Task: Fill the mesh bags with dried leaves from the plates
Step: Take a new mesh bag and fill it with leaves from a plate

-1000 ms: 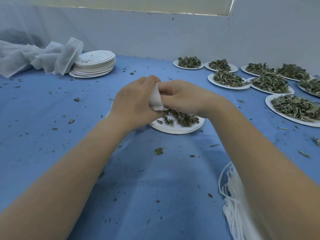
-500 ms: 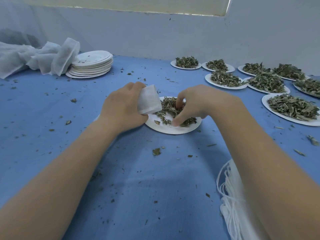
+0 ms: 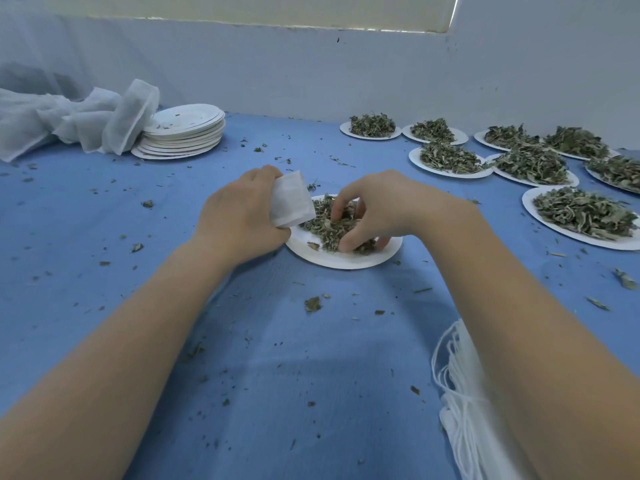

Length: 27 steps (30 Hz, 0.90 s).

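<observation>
Since 1 second ago my right hand [image 3: 377,209] has dropped, fingers curled pinching dried leaves [image 3: 332,223] on the mid-table plate [image 3: 346,259]; left hand [image 3: 242,216] grips the mesh bag [image 3: 291,199], whose narrow mouth risks spillage.

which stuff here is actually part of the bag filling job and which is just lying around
In the job:
- mesh bag, held by the left hand
- right hand gathering dried leaves on the near plate
- leaf-filled plates at right

Lying about:
- stack of empty plates
- white gauze cloth
- loose leaf crumbs on the blue table
- white strings under the right arm
</observation>
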Tool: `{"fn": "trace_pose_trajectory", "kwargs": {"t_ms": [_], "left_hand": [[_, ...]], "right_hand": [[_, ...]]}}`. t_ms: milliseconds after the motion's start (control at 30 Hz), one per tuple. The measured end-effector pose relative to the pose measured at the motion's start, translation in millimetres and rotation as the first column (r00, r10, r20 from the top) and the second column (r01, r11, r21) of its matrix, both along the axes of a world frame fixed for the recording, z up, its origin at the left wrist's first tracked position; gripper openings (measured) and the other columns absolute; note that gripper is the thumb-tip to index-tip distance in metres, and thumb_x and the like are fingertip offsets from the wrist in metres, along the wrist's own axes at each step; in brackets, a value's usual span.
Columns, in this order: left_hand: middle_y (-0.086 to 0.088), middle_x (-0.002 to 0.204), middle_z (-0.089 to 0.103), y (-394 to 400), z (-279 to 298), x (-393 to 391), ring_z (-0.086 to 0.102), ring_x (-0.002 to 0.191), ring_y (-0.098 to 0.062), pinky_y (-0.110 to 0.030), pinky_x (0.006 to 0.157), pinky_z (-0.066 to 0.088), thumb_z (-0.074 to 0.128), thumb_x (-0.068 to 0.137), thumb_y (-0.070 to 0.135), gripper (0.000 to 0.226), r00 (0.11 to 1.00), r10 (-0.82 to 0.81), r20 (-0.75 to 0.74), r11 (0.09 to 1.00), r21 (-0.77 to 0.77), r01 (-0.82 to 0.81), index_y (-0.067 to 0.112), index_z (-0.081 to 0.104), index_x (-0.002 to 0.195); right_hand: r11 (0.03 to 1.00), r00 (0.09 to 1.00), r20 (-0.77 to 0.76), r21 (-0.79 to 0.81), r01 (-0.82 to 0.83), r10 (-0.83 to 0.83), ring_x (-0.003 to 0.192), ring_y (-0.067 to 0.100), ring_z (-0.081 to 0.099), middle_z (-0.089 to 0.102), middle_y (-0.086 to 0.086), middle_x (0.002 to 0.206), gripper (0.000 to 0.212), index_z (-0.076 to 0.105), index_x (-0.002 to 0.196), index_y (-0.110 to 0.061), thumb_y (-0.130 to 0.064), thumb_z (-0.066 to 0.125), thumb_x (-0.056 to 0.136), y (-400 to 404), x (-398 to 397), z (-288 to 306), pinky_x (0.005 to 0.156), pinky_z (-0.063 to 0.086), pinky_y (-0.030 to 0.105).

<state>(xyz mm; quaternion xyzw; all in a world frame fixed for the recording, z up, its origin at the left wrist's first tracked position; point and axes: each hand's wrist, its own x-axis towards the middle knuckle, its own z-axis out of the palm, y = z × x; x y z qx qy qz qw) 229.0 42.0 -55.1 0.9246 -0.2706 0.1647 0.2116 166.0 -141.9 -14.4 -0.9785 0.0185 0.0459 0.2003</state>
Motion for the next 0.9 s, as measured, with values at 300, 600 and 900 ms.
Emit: {"fn": "trace_pose_trajectory", "kwargs": {"t_ms": [300,600,900], "left_hand": [[-0.005,0.106,0.057,-1,2,1,0.054,0.09,-0.031,-0.032,0.067,0.038,0.066,0.071,0.021,0.048,0.999,0.007,0.045,0.999,0.053,-0.01,0.015,0.049,0.116],[-0.003,0.104,0.056,-6,3,-4,0.051,0.084,-0.026,-0.03,0.064,0.032,0.07,0.068,0.022,0.052,0.998,-0.021,0.056,1.0,-0.008,0.022,0.017,0.05,0.116],[0.0,0.1,0.057,-10,2,-5,0.046,0.081,-0.021,-0.032,0.067,0.038,0.071,0.067,0.031,0.052,1.0,-0.021,-0.001,0.988,-0.156,0.021,0.017,0.049,0.113]], "right_hand": [[0.973,0.956,0.288,0.23,-0.008,-0.06,0.071,-0.007,0.063,0.062,-0.029,0.06,0.02,0.075,0.089,-0.034,-0.019,0.077,0.075,-18,-8,18,0.048,0.034,-0.001],[0.983,0.946,0.315,0.134,-0.129,0.081,0.052,-0.012,0.048,0.051,-0.021,0.05,0.019,0.073,0.087,-0.037,-0.02,0.075,0.078,7,-4,14,0.046,0.033,0.005],[0.831,0.964,0.264,0.542,-0.123,-0.029,0.082,0.011,0.068,0.072,-0.006,0.092,0.031,0.059,0.101,-0.02,-0.009,0.074,0.076,8,-1,7,0.079,0.052,0.027]]}}
